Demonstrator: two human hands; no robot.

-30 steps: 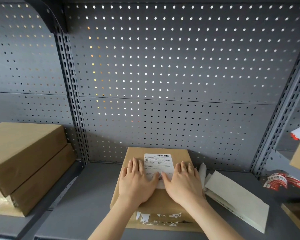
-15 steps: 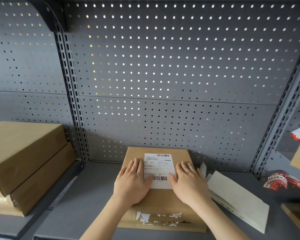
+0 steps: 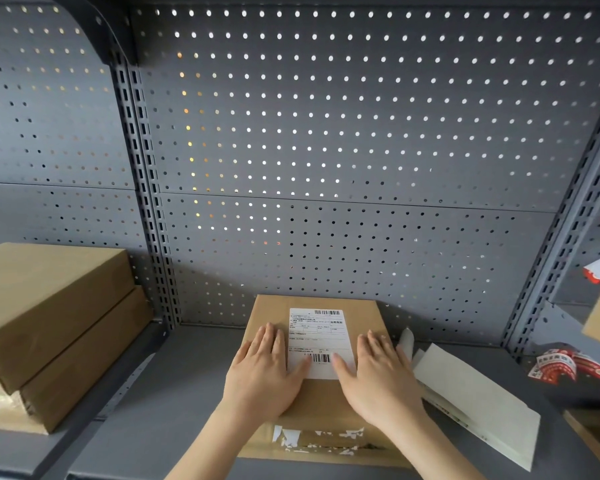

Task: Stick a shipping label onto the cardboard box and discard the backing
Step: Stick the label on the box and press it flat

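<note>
Head view: both hands (image 3: 262, 375) (image 3: 381, 379) flat, fingers spread, flanking barcoded label (image 3: 321, 336) on box (image 3: 326, 400).

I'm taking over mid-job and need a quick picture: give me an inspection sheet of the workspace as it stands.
Surface: grey metal shelf, bare in front left of the box.
Job's things: shipping label lies flat on top of the cardboard box; pale sheets, perhaps backing, lie right of the box.
Clutter: two stacked boxes at left; red and white stickers at far right; torn label scraps on the box's near edge.
Hands: left hand and right hand flat on the box, thumbs on the label's lower corners.
Cables: nothing seen.
Surroundings: grey pegboard back wall with slotted uprights.
</note>
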